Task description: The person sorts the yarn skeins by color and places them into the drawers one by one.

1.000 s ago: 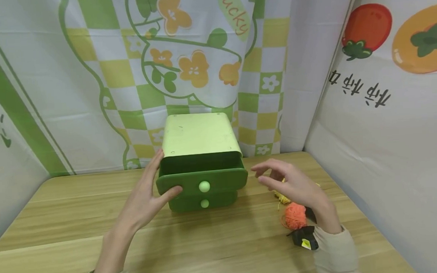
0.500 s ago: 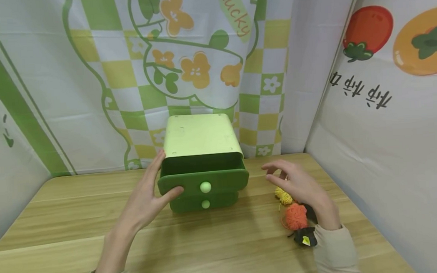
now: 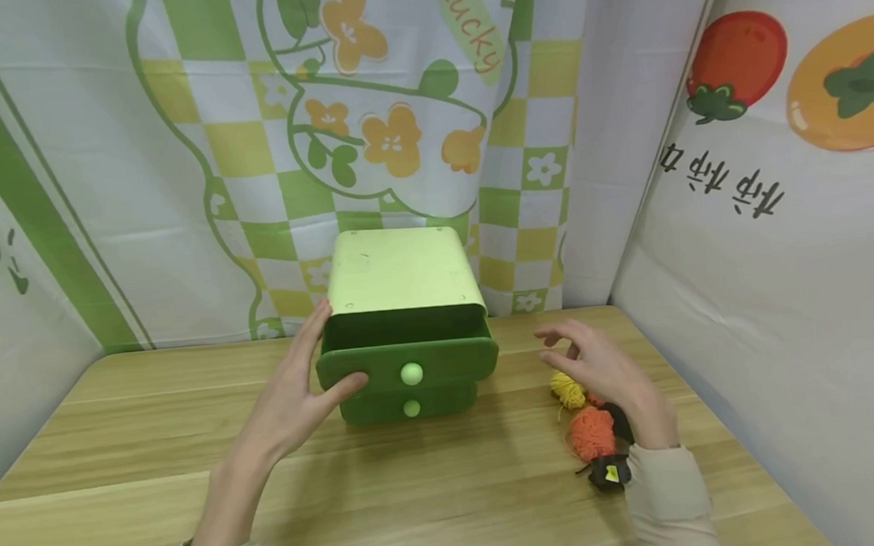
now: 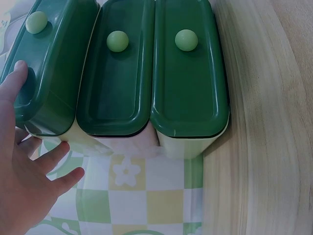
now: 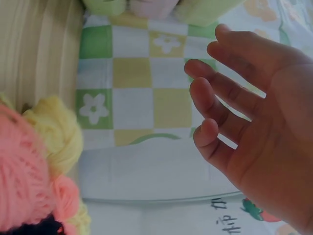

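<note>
A small drawer cabinet (image 3: 406, 266) with a pale green top stands on the table. Its top drawer (image 3: 368, 367), dark green with a round light green knob (image 3: 411, 374), is pulled out; its inside looks dark. My left hand (image 3: 283, 399) rests at the cabinet's left, thumb touching the drawer front and fingers spread along the side. The left wrist view shows two more drawers (image 4: 115, 88) pushed in. My right hand (image 3: 604, 367) hovers right of the cabinet, fingers loosely bent and holding nothing. Nearest it lie a yellow yarn ball (image 3: 568, 390) and an orange yarn ball (image 3: 592, 433).
A black item (image 3: 607, 473) with a yellow patch lies by the orange yarn, partly hidden by the right sleeve. A patterned curtain (image 3: 251, 184) hangs behind the wooden table (image 3: 451, 498). A printed cloth wall (image 3: 783, 285) bounds the right side.
My right hand has drawn back to the right, away from the open drawer, uncovering more of the yellow yarn. My left hand and the cabinet keep their places.
</note>
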{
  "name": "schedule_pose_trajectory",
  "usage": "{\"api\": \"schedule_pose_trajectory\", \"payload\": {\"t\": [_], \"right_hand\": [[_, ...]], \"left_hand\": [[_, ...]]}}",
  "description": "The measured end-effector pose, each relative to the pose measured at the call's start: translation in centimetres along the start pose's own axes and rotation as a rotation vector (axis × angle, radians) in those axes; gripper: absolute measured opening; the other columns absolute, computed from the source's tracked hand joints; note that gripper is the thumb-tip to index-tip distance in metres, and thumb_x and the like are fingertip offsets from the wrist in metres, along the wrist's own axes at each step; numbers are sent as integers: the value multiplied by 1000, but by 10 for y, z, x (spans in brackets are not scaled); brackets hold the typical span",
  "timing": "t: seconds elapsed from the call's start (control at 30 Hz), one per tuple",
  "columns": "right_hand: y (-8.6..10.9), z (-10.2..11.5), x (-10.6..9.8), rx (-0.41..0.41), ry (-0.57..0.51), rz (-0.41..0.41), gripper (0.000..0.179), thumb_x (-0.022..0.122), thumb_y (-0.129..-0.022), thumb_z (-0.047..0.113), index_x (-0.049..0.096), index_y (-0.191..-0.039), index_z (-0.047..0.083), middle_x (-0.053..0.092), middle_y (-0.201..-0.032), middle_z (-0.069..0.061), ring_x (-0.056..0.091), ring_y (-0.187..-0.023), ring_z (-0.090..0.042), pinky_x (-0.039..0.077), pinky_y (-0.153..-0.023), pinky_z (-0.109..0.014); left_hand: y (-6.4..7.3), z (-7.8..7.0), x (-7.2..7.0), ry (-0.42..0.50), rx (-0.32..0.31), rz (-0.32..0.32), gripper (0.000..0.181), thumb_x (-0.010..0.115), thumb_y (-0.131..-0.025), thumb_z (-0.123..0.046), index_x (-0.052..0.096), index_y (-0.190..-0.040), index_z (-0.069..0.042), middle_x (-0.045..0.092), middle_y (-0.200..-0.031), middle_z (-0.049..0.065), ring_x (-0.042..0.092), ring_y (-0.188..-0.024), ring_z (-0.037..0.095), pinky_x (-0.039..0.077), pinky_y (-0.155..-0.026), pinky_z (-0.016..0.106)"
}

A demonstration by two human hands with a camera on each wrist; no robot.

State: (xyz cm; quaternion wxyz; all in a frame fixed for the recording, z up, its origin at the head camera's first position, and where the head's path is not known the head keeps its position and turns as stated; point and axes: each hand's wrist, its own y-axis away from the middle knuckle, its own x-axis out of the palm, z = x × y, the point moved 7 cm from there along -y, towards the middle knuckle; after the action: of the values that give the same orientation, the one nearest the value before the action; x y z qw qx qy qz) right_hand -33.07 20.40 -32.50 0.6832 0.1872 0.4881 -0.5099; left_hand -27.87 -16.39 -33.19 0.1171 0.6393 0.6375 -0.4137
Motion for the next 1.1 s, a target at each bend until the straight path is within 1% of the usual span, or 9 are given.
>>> {"api": "schedule_pose_trajectory", "payload": {"t": [0.23,0.33,0.43,0.53,0.63,0.7,0.8,0.93,1.1], "right_hand": [[0,-23,7,55,6,29,47,68,-95,25,58,-136,5,62,-129,-15,54,-78,-12,46,-69,-28],[-1,-29,8,71,13,47,50,67,-95,30,57,-138,5,61,-132,-16,54,-82,-14,45,-70,-29],[-1,-34,9,83,11,62,54,66,-96,33,55,-140,4,59,-133,-20,58,-90,-22,48,-75,-34],[2,-40,12,94,13,84,55,66,-96,31,53,-141,2,58,-135,-24,60,-97,-30,51,-80,-40],[5,-46,18,109,19,109,55,67,-95,27,53,-140,-1,56,-137,-25,62,-101,-34,52,-85,-47],[6,-49,22,113,35,118,54,67,-95,26,53,-139,-3,56,-138,-25,62,-107,-38,52,-91,-52],[5,-51,24,105,34,107,52,67,-95,22,54,-137,-6,55,-139,-27,57,-119,-45,47,-99,-58],[5,-54,28,92,42,95,52,68,-93,19,54,-136,-7,55,-138,-28,50,-128,-48,41,-106,-61],[5,-57,35,100,65,124,60,74,-89,22,53,-139,-5,55,-137,-29,51,-126,-49,43,-103,-61]], "left_hand": [[-1,1,0,4,3,7,99,67,-90,-54,-1,-159,-38,0,-167,-13,12,-154,34,22,-113,72],[0,1,0,7,-2,6,99,68,-89,-54,-1,-159,-39,0,-167,-13,12,-154,34,22,-112,73],[0,1,0,9,-5,7,99,67,-89,-55,-1,-159,-39,-1,-167,-14,12,-154,34,21,-113,72],[0,0,0,6,-2,7,99,67,-90,-55,-1,-159,-39,-1,-167,-14,12,-154,34,21,-113,72],[0,0,1,-1,6,7,99,67,-90,-54,-1,-159,-38,-1,-167,-13,12,-154,34,21,-113,72],[0,0,1,-3,7,10,99,67,-89,-55,-1,-159,-39,0,-167,-14,12,-154,33,21,-114,72],[0,0,1,-2,6,10,99,67,-89,-55,-1,-159,-39,-1,-167,-14,12,-154,33,21,-114,72],[1,0,0,1,6,3,99,68,-89,-54,-1,-159,-40,-1,-167,-14,12,-154,33,21,-113,72],[2,0,-1,1,9,-9,100,69,-88,-55,1,-159,-38,0,-167,-14,13,-154,32,22,-114,71]]}}
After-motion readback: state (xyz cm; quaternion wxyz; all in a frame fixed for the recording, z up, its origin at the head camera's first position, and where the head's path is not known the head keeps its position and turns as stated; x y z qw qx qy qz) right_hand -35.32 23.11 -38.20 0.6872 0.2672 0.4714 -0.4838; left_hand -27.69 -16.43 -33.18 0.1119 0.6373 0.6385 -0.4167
